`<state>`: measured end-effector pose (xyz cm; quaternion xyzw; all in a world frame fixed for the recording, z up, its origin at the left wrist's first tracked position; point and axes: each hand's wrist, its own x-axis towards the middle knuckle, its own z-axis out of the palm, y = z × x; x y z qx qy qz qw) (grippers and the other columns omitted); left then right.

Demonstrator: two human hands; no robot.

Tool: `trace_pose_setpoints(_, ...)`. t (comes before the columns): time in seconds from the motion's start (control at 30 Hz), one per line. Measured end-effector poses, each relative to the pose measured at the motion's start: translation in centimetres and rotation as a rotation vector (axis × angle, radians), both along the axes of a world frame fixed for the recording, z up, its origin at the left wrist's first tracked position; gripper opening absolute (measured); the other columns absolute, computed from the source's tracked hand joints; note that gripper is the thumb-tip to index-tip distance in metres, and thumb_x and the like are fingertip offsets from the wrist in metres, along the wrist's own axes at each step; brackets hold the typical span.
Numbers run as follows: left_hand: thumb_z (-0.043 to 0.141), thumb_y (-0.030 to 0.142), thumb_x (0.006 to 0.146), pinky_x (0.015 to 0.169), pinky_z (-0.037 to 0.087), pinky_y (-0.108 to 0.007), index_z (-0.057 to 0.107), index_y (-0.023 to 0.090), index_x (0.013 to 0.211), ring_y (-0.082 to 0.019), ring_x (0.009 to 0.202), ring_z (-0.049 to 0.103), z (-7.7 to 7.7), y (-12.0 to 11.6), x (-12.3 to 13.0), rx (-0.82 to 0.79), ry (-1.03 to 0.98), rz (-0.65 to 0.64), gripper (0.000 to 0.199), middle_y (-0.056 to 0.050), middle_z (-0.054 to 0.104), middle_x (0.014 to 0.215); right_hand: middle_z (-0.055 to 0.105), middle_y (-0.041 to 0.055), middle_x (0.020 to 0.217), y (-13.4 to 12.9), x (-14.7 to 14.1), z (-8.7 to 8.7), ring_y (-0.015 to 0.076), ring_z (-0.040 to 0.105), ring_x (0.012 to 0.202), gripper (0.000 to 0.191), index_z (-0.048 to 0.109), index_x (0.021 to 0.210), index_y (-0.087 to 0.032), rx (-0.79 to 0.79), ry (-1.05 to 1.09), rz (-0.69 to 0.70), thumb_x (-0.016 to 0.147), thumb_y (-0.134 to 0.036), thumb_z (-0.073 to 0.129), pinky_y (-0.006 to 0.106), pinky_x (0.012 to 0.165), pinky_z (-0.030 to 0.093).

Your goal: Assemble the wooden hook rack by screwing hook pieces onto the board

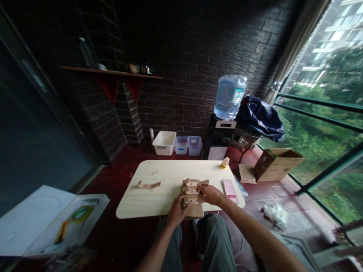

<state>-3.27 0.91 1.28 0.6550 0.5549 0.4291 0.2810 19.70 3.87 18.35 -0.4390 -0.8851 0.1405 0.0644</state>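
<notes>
Wooden hooks point(191, 191), curved and dotted with dark holes, lie side by side on a light brown block or board point(195, 211) at the table's front edge. My left hand point(178, 210) grips the left side of this wooden hook assembly, thumb toward the nearest hook. Over its right side my right hand point(209, 193) is closed, fingertips pinched together; whatever is between them is too small to make out. A separate wooden hook point(149, 185) rests to the left on the table. Farther back lie small screw-like metal pieces point(154, 172).
The pale table point(159, 204) holds a yellow-based bottle point(225, 163) at back right and a pink sheet or packet point(230, 190) on the right. An open white case point(82, 219) stands left. Bins point(165, 142), a water dispenser point(221, 136) and a cardboard box point(276, 165) stand beyond.
</notes>
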Motion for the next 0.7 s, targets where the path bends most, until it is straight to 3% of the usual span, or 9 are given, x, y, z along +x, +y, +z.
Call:
trace_pose_setpoints(0.13, 0.065, 0.054, 0.089, 0.107, 0.053, -0.048, 0.059, 0.025, 0.129, -0.029, 0.127, 0.063, -0.1, 0.1, 0.0, 0.000, 0.011, -0.007, 0.050, -0.011, 0.065, 0.136, 0.077, 0.0147, 0.103, 0.8, -0.6, -0.3, 0.0261, 0.074, 0.093, 0.026, 0.070, 0.113, -0.014, -0.020, -0.275, 0.032, 0.093, -0.030, 0.065, 0.032, 0.077, 0.054)
trace_pose_setpoints(0.4, 0.066, 0.054, 0.088, 0.108, 0.052, -0.047, 0.061, 0.025, 0.124, -0.028, 0.125, 0.064, -0.2, 0.4, 0.1, 0.006, 0.018, -0.005, 0.047, -0.011, 0.067, 0.132, 0.079, 0.0154, 0.098, 0.9, -1.5, 0.4, 0.0293, 0.076, 0.091, 0.026, 0.073, 0.110, -0.017, -0.012, -0.355, -0.030, 0.092, -0.033, 0.064, 0.033, 0.070, 0.055)
trace_pose_setpoints(0.53, 0.065, 0.052, 0.089, 0.108, 0.053, -0.048, 0.061, 0.025, 0.124, -0.028, 0.124, 0.065, -0.1, 0.3, 0.0, 0.026, 0.031, -0.003, 0.045, -0.010, 0.068, 0.130, 0.078, 0.0212, 0.099, 1.8, -3.0, 0.8, 0.0335, 0.076, 0.094, 0.026, 0.075, 0.107, -0.009, 0.031, -0.440, 0.062, 0.088, -0.025, 0.065, 0.038, 0.072, 0.058)
trace_pose_setpoints(0.7, 0.066, 0.049, 0.090, 0.107, 0.053, -0.049, 0.061, 0.026, 0.124, -0.029, 0.125, 0.065, -0.2, 0.3, -0.2, 0.076, 0.026, -0.021, 0.042, -0.010, 0.068, 0.130, 0.077, 0.0272, 0.102, 2.7, -4.8, -0.3, 0.0372, 0.075, 0.097, 0.028, 0.075, 0.105, -0.002, 0.119, -0.517, 0.111, 0.087, -0.023, 0.066, 0.043, 0.072, 0.061)
